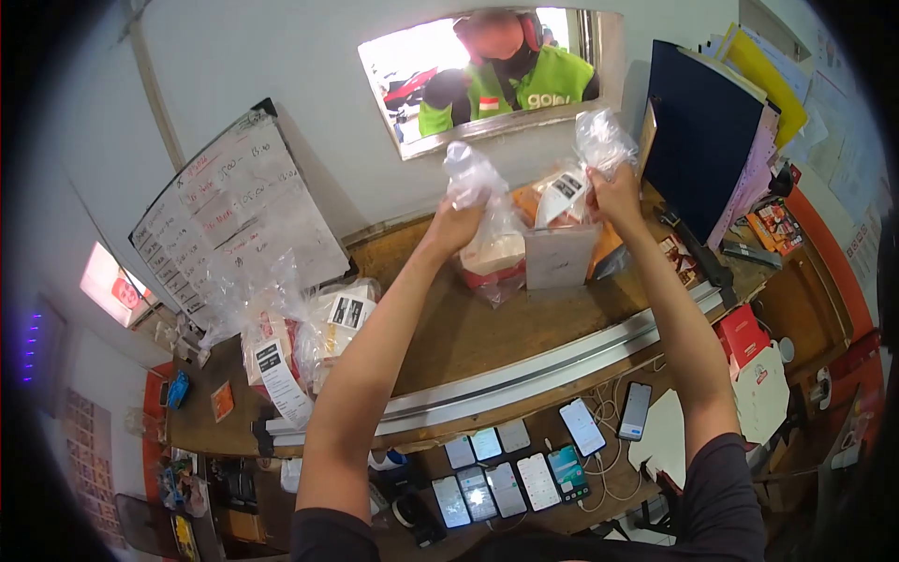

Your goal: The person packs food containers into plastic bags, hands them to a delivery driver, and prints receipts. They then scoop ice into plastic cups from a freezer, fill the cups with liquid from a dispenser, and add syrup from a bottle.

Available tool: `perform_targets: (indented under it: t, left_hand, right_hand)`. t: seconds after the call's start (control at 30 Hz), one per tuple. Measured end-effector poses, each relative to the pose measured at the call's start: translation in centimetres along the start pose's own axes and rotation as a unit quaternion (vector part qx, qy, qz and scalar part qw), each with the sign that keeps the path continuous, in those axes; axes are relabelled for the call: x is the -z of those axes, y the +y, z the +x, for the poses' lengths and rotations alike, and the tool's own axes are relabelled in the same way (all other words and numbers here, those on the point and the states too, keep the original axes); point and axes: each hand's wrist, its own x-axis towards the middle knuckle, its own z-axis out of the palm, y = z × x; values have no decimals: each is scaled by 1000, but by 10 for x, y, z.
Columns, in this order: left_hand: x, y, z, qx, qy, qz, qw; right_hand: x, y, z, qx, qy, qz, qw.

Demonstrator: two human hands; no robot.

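Note:
My left hand is closed round the gathered top of a clear plastic bag with a red and white box inside. To the right, my right hand grips the twisted top of another clear bag, which holds orange packaging and has a printed label. A white box-like holder stands in front of the right bag, between the two hands. Both bags are on or just above the wooden counter; their bottoms are partly hidden.
Beyond the window opening a person in a green vest leans in. More labelled bags sit left, before a whiteboard. Dark folders stand right. A metal rail edges the counter; several phones lie below.

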Motion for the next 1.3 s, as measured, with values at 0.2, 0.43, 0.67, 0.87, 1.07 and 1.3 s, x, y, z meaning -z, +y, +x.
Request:
perform_targets:
  t: [0.2, 0.43, 0.67, 0.87, 1.07, 1.3]
  left_hand:
    - [0, 25, 10, 39, -137, 71, 987]
    - [34, 56, -37, 74, -101, 370, 920]
    - [79, 96, -138, 95, -282, 402, 866]
    - [127, 155, -398, 47, -271, -2, 961]
    - [94, 93, -694, 490, -128, -136, 852]
    - [90, 109, -812, 547, -152, -294, 769]
  right_hand:
    - [-2, -9, 0, -15, -118, 43, 992]
    - [49, -17, -14, 138, -187, -215, 949]
    - [-44, -91, -170, 355, -144, -309, 870]
    - [-102, -38, -166, 373, -278, -389, 795]
    - [-35, -73, -408, 36, -526, -4, 850]
    - [-151, 73, -615, -174, -600, -20, 781]
